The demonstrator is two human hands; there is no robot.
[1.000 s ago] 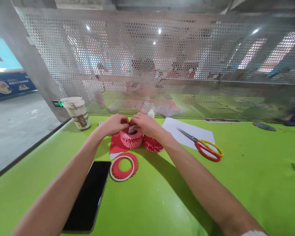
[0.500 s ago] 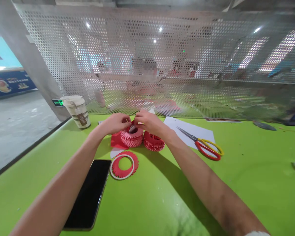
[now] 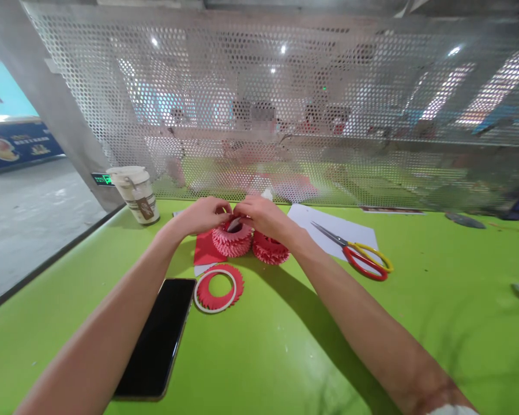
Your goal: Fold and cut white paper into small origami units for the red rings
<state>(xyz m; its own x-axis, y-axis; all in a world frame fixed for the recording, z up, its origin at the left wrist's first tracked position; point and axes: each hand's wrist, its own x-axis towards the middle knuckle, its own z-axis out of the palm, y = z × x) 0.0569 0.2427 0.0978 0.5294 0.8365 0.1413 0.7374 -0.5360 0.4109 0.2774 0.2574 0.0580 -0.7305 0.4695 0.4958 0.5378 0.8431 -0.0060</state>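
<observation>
Left hand (image 3: 203, 214): pinched on the near-left rim of the pink paper ring (image 3: 232, 240), fingers curled in.
Right hand (image 3: 262, 215): fingertips pressed together on the ring's top edge, apparently nipping a small folded piece; exact contents not discernible.
Pink paper ring: stood toward the far edge of the tabletop (image 3: 259, 346), touching the red paper ring (image 3: 270, 249) on its right, over a red sheet (image 3: 205, 250).
Risk: folded units likely to pop loose if squeezed unevenly; red paper ring liable to be nudged by the right wrist.
Risk nearby: flat toothed ring (image 3: 218, 288) and phone (image 3: 154, 340) lay under the left forearm's path.
Far edge: closed by the perforated screen (image 3: 259, 115); cup (image 3: 135, 195) at the far-left corner.
Right side: scissors (image 3: 357, 258) on white paper (image 3: 335, 230), near the right forearm.
Open room: bare green surface toward the near edge and right.
</observation>
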